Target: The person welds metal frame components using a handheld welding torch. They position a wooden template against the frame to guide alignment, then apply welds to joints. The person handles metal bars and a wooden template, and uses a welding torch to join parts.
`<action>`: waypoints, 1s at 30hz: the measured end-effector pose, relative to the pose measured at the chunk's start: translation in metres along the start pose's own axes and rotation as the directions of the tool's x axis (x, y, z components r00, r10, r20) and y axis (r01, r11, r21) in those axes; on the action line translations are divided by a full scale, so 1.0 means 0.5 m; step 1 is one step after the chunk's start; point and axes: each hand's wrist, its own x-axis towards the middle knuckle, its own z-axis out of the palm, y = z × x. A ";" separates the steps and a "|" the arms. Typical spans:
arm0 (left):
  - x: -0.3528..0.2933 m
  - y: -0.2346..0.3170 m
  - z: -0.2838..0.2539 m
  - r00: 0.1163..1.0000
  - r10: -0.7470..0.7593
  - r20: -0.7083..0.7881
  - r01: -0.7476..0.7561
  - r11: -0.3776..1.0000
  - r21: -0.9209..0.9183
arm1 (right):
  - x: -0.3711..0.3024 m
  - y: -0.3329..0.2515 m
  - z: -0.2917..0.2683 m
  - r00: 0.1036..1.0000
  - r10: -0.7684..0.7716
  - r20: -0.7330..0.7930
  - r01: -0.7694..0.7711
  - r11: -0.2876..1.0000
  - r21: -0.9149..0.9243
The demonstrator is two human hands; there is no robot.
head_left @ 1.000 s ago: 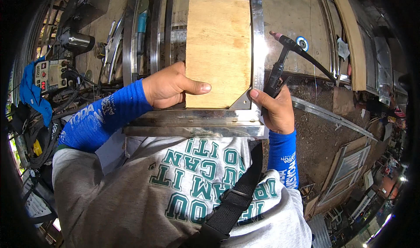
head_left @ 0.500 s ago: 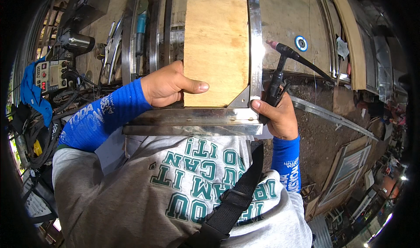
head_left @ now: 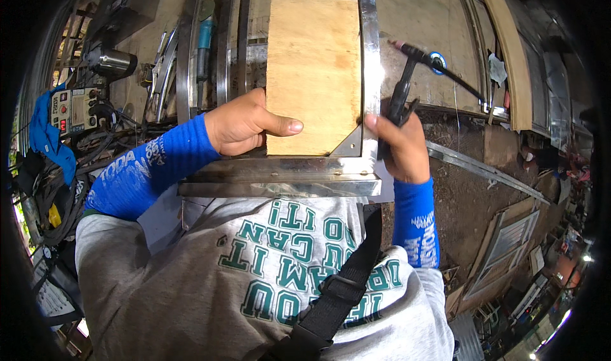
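Observation:
A rectangular plywood board lies inside the corner of a shiny metal frame in front of me. My left hand grips the board's left edge, thumb flat on top and the other fingers hidden underneath. At the frame's near right corner sits a small triangular metal plate with a hole, partly against the board. My right hand is closed round a black welding torch, its pinkish nozzle pointing up and left beyond the frame's right bar. The right thumb rests at that bar.
A teal angle grinder lies between metal bars at the far left. A blue-and-white disc is partly behind the torch. Left of me are a welding machine, a blue cloth, a steel cup and several clamps.
My right hand has moved away from me along the frame's right bar with the torch, whose head now overlaps the disc. The left hand and board stay put.

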 end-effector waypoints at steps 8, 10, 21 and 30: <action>0.005 0.004 0.003 1.000 -0.006 0.009 0.006 1.000 0.010 | 0.172 -0.072 0.030 0.993 -0.025 -0.112 0.060 0.944 0.323; 0.011 0.003 -0.001 1.000 -0.007 0.013 0.007 1.000 0.022 | 0.197 -0.070 0.017 0.997 -0.015 -0.077 0.041 0.939 0.342; 0.002 0.000 0.008 1.000 -0.002 -0.021 0.002 1.000 0.006 | 0.180 -0.086 0.025 0.994 -0.059 -0.090 0.076 0.977 0.199; 0.010 -0.006 0.000 1.000 0.015 0.006 -0.015 1.000 0.002 | 0.121 -0.140 0.003 0.976 -0.175 -0.132 0.156 0.978 -0.138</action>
